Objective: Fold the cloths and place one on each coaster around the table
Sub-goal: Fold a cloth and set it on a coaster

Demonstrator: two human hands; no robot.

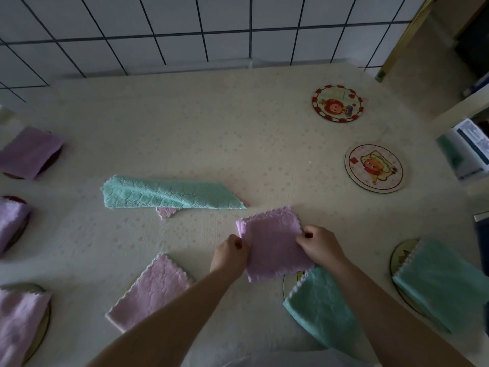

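- Head view: the table (pixel 238 128) carries two bare coasters (pixel 337 103) at far right, likely awaiting cloths.
- A teal cloth (pixel 169 193) lies loosely rolled mid-table, hiding most of a pink one.
- Left hand (pixel 230 256) and right hand (pixel 321 246) pinch the folded purple cloth (pixel 274 247) by opposite edges, probably squaring it.
- Left-edge cloths are cropped.

A home dining spot: floral tablecloth (pixel 211 133), cartoon coasters (pixel 337 103), white tiled wall (pixel 185 30) behind.
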